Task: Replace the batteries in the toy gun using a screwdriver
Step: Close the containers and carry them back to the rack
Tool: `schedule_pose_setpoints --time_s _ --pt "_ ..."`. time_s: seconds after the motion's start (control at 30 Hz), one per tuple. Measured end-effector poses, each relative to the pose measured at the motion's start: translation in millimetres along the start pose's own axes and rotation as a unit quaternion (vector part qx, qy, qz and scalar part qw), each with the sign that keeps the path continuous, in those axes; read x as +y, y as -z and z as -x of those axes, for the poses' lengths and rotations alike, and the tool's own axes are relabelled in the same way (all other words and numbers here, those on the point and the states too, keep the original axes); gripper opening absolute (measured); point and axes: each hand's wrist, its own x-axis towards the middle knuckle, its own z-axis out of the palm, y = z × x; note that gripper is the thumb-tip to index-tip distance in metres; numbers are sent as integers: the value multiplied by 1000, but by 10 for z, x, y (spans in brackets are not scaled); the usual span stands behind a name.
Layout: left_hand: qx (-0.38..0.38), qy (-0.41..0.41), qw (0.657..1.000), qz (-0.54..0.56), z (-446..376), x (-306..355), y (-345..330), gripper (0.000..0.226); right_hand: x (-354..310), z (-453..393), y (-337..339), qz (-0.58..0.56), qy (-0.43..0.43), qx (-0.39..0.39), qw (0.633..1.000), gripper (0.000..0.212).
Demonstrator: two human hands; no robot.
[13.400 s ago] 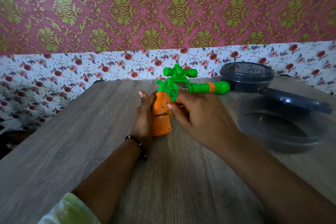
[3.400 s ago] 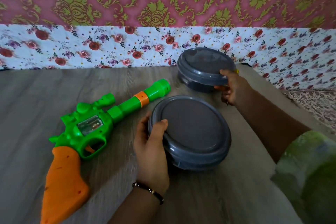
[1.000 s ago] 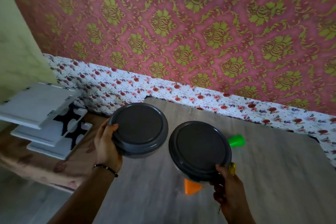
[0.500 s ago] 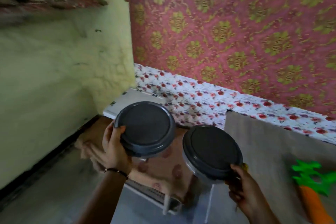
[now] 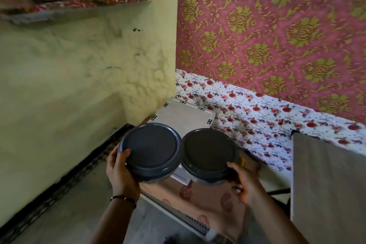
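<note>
I hold two round grey lidded containers in the air, off the table's left side. My left hand (image 5: 120,172) grips the left container (image 5: 150,149) by its near rim, thumb on the lid. My right hand (image 5: 242,182) grips the right container (image 5: 208,152) the same way, and a yellow screwdriver handle (image 5: 242,162) pokes out between its fingers. The two containers touch side by side. The toy gun is out of view.
The wooden table (image 5: 326,184) shows at the right edge. Below the containers stands a white low stand (image 5: 184,115) with a patterned cloth (image 5: 198,196). A yellow wall (image 5: 79,75) and a shelf (image 5: 79,2) are at the left.
I have turned further left and carried both containers away from the table; the toy gun has slid out of view at the right. The two containers have come together and touch.
</note>
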Motion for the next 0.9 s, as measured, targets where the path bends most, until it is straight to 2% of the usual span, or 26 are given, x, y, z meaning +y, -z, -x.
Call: schedule_pose_setpoints --time_s 0.2,0.43,0.63,0.77,0.83,0.9 --pt "-6 7 999 -49 -645 -1 -225 21 -172 -636 -754 -14 -27 -36 999 16" --pt "-29 49 996 -68 -1220 0 -454 39 -312 -1143 -1349 -56 -33 -64 996 19" --pt "-89 72 989 -94 -1576 22 -503 42 -379 -1224 -1658 -104 -29 -17 994 26" --pt "-129 106 979 -115 -1789 58 -440 41 -443 -935 -1750 -104 -14 0 994 27" --pt "-150 124 972 -130 -1852 90 -398 44 -430 -621 -1775 -87 38 5 995 24" --pt "-168 129 967 -141 -1862 90 -339 49 -351 -367 -1796 -27 125 51 990 10"
